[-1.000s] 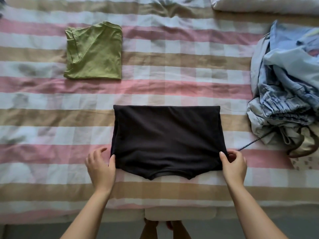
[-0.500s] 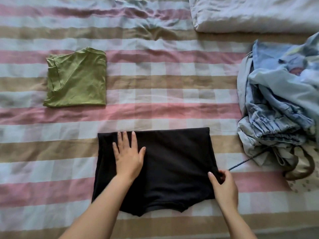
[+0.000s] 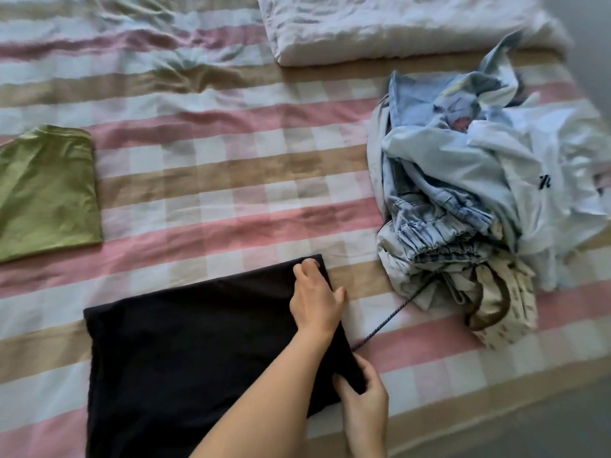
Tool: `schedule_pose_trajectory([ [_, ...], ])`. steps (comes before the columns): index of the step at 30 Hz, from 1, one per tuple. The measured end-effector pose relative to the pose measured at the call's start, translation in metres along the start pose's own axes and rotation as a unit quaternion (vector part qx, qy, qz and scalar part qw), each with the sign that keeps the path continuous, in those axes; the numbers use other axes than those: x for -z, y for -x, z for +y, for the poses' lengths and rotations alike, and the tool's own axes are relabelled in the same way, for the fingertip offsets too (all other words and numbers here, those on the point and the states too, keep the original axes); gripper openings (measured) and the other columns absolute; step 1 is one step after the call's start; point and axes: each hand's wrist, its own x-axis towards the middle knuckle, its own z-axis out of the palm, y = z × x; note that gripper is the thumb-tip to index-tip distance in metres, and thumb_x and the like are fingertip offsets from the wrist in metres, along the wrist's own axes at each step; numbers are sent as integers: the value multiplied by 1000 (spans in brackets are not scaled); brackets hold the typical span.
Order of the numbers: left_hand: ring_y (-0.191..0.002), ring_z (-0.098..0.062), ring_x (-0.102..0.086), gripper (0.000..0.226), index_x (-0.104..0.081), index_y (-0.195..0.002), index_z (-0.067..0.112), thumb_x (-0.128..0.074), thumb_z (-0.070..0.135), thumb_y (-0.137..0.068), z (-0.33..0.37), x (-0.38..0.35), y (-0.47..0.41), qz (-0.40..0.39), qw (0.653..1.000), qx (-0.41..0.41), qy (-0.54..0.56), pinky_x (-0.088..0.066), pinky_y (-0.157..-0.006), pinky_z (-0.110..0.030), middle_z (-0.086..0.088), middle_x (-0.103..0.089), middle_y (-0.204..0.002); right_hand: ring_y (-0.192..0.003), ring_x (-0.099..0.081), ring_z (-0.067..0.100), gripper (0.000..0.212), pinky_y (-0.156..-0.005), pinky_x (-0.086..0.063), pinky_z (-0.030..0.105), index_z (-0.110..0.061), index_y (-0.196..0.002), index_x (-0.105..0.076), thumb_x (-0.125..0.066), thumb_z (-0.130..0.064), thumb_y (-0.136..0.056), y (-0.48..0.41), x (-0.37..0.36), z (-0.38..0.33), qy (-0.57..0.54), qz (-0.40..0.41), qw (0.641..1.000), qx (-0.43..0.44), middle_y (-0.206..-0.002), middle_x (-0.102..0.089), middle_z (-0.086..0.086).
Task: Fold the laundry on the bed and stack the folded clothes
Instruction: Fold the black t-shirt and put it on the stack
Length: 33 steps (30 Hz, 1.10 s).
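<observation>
Judging progress from the near edge outward, we find the task under way but far from complete. Nearest us lies the black garment (image 3: 198, 358), flat on the bed (image 3: 231, 180) and already reduced to a rough rectangle. In our estimate one more fold, right side over left, would finish it. Beyond it to the left, well apart, one green shirt (image 3: 46, 193) lies folded and alone; nothing is stacked on it yet. To the right, near the black garment but not touching it, a pile (image 3: 463, 200) of pale blue, denim and printed clothes sits unfolded. A dark cord (image 3: 390, 319) trails from it toward the garment's right edge. Farthest off lies a white pillow (image 3: 396, 24). We count one item done, one in hand, and the pile outstanding — number of pieces not determinable — with all stacking left.

Hands next. The right hand (image 3: 363, 404), nearest us, pinches the garment's near right corner: thumb on top, fingers curled beneath the cloth. The left hand (image 3: 314, 292), its arm crossed over the garment, grasps the far right corner, fingers curled over the edge. Neither hand is free — both hold the same right-hand edge. Whether that edge is lifted clear of the bed we cannot tell.
</observation>
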Motion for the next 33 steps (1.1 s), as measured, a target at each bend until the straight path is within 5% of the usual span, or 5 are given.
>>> schedule_pose_trajectory([
  [6, -86, -24, -53, 33, -43, -108, 9, -55, 5, -78, -6, 32, -5, 5, 987, 24, 159, -39, -68, -28, -3, -49, -99, -66, -61, 12, 39, -59, -46, 11, -28, -71, -63, -72, 9, -66, 44, -17, -15, 16, 44, 990, 134, -74, -67, 4],
  [16, -55, -14, -61, 30, -65, -73, 9, -45, -12, -77, -154, 215, 5, -1, 848, 188, 496, -49, -51, -16, -2, -67, -59, -67, -54, 9, 23, -60, -46, 12, -15, -81, -72, -53, -12, -68, 155, -122, -14, 213, -220, 794, 526, -71, -57, 1],
  [24, -90, -23, -60, 31, -61, -107, -5, -47, -12, -80, -233, 213, 0, 126, 894, 226, 364, -47, -72, -25, -8, -63, -94, -102, -49, 19, 31, -74, -47, 30, -12, -117, -59, -52, -14, -87, 155, -183, 39, 433, -422, 666, 437, -109, -55, 4],
  [27, -107, -24, -52, 44, -55, -118, 1, -47, -10, -76, -228, 203, 11, 245, 942, 120, 197, -38, -92, -25, -10, -56, -112, -103, -54, 20, 30, -80, -46, 31, -14, -105, -69, -53, -20, -80, 133, -177, 33, 368, -315, 717, 501, -107, -65, 4],
  [33, -141, -27, -19, 53, -38, -140, 25, -39, 37, -88, -236, 165, 35, 89, 966, -96, -223, -22, -110, -50, -3, -25, -152, -131, 39, 8, 61, -112, 1, 42, -23, -146, -3, -24, -46, -94, 73, -185, 16, 605, -190, 660, 404, -155, 8, 3],
])
